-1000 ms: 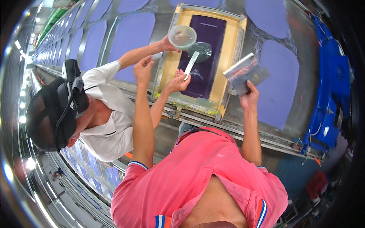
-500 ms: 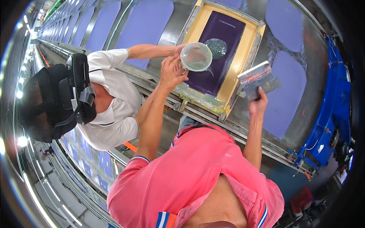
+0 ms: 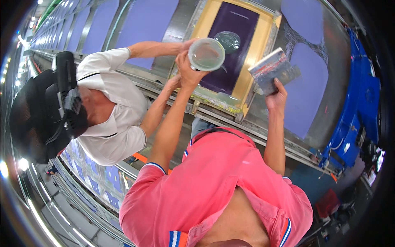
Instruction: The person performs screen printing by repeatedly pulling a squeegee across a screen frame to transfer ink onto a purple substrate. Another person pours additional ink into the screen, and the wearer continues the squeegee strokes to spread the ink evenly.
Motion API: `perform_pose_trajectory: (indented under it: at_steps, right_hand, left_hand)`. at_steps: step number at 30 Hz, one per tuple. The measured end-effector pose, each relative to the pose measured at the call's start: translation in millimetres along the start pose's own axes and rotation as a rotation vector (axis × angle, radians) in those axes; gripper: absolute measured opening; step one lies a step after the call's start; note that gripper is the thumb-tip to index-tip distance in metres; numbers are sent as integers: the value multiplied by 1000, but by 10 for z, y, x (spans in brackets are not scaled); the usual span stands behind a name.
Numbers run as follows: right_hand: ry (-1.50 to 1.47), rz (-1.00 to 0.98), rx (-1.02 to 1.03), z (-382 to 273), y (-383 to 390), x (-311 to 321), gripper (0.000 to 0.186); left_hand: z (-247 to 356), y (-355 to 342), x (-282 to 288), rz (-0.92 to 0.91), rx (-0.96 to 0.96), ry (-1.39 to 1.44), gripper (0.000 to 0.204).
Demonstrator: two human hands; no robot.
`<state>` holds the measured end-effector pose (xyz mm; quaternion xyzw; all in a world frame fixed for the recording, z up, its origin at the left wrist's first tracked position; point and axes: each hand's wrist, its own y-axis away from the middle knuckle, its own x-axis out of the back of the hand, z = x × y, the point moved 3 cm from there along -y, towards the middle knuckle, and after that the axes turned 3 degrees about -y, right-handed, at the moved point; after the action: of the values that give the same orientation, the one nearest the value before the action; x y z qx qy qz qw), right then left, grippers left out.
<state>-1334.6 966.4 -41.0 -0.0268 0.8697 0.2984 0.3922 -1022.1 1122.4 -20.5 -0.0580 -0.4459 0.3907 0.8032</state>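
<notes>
tbl (image 3: 335, 92): frame edge (image 3: 272, 33), gap btwn bowl (image 3: 221, 53) & block (image 3: 271, 72).

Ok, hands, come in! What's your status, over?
Left hand: gripping clear tub. Right hand: holding flat grey block. Possibly in the way: co-worker's hand, close beside tub.

1. Long grey tbl (image 3: 181, 31) is running off to upper lt, a metal rail (image 3: 302, 154) edging its near side
2. Flat purple panels (image 3: 305, 90) are lying along it in rows
3. Rect. frame (image 3: 256, 49) w/ yellow border & dark purple centre is resting on it, panels showing both sides
4. Pale streaks (image 3: 291, 39) are showing btwn rt panels
</notes>
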Motion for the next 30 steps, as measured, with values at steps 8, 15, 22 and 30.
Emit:
perform_pose_trajectory:
  at_steps: [8,15,22,30]
  right_hand:
    - [552,-122,30,-84,217,-98,36]
    - [1342,-432,-71,573,79,-397,33]
    - [1739,-631,3,1470,-187,-819,37]
    - [1651,-629,-91,1751,-210,-861,33]
  left_hand:
    - [192,-1,186,-30,296,577,85]
    - [578,282,1107,-71,399,696,91]
    - [762,1278,1560,125,488,743,96]
    - [729,1862,1366,265,708,1520,91]
